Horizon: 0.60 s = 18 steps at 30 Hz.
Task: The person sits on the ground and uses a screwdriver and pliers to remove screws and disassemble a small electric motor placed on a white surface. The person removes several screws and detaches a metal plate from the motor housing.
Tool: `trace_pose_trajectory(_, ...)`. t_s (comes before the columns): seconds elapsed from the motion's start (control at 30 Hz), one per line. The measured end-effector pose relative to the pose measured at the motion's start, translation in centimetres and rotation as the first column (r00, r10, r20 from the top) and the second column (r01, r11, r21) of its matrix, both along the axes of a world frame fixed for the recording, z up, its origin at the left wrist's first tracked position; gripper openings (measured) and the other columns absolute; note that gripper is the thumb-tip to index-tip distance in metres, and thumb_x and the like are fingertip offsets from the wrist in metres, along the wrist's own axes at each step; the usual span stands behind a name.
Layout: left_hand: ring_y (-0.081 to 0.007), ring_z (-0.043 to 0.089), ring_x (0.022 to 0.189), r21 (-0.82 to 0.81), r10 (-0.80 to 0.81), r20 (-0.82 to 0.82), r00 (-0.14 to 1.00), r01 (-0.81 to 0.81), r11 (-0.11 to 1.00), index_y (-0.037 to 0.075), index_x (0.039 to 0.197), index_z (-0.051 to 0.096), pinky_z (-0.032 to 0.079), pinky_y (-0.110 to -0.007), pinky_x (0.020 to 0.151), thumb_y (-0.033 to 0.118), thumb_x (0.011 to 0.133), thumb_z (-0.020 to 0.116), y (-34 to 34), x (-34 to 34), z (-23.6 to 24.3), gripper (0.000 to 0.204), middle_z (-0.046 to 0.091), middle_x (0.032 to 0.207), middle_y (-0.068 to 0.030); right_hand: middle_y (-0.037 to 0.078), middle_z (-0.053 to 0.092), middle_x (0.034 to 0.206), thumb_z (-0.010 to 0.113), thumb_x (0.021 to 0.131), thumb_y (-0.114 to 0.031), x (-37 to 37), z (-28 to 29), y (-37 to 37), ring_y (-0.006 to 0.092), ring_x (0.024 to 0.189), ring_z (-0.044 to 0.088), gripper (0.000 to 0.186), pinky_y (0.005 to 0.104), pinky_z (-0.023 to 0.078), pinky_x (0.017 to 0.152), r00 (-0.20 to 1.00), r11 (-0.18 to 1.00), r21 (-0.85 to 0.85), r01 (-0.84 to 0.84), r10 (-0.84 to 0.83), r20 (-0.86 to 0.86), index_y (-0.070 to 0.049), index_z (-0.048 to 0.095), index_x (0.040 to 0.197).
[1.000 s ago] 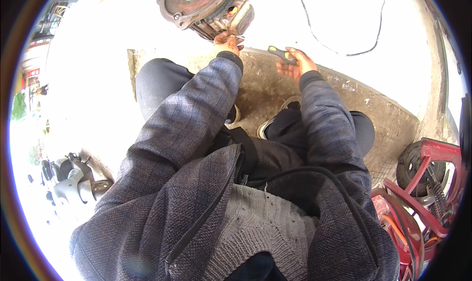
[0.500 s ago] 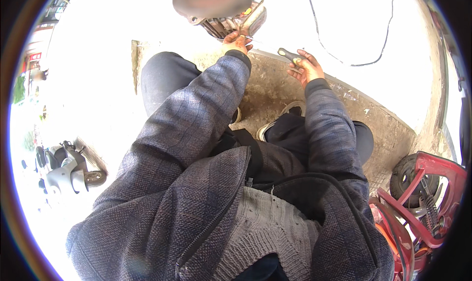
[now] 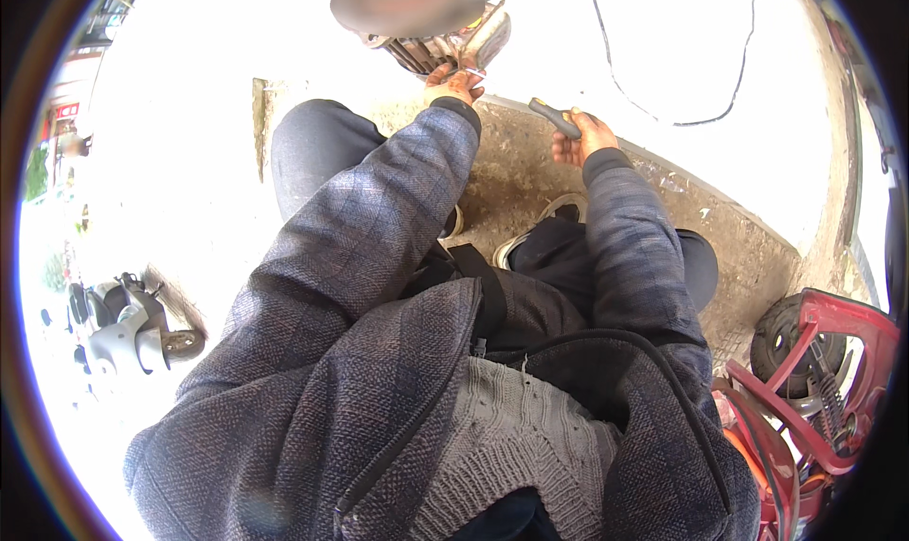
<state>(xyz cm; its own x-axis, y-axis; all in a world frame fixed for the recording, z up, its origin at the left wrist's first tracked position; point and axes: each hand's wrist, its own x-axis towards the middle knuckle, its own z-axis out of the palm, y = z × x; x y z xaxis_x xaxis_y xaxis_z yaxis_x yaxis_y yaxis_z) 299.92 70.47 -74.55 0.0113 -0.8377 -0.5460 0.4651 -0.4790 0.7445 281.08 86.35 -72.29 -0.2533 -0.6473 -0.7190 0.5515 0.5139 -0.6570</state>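
At the top, a greasy, finned metal motor part [image 3: 488,37] stands on the bright surface, its upper face blurred. My left hand [image 3: 453,87] is at its near side, fingers closed in a pinch around a thin pale shaft. That shaft lines up with the dark handle of what looks like a screwdriver [image 3: 554,118]; glare washes out the stretch between. My right hand [image 3: 589,136] is wrapped round the handle, to the right of the motor part and apart from it. The shaft's tip is hidden by my left fingers.
A black cable [image 3: 705,123] curves across the bright surface at upper right. A red frame [image 3: 800,352] with a black wheel [image 3: 781,347] stands at lower right. A grey scooter [image 3: 133,328] is far left. My knees flank a dirty brown floor strip [image 3: 511,167].
My right hand has turned and its fingers have closed round the handle, which sits slightly lower and further left. My left hand has shifted a little, staying at the motor part.
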Motion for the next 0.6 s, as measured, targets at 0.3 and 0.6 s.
trace_pose_trajectory(0.3,-0.0368,0.074,0.078,0.045,0.02,-0.147,0.989,-0.014,0.999,0.003,0.13,0.038,0.06,-0.04,0.05,-0.008,0.09,0.061,-0.6,0.3,-0.4,0.047,0.063,0.107,-0.0277,0.013,0.066,0.092,0.063,0.098,-0.019,0.2,0.5,0.1,0.0248,0.07,0.068,0.04,0.0404,0.065,0.063,0.998,0.993,-0.111,0.05,-0.044,0.054,-0.002,0.05,0.132)
trace_pose_trajectory(0.6,-0.0344,0.072,0.09,-0.039,-0.032,0.187,0.982,0.04,0.998,-0.001,0.126,0.042,0.064,-0.04,0.069,-0.003,0.096,0.058,-0.1,-0.8,-0.2,0.035,0.059,0.114,-0.0245,0.016,0.063,0.107,0.054,0.102,-0.024,0.2,0.2,0.3,0.027,0.074,0.07,0.039,0.042,0.064,0.069,0.999,0.999,-0.008,0.034,-0.034,0.022,0.002,0.05,0.13)
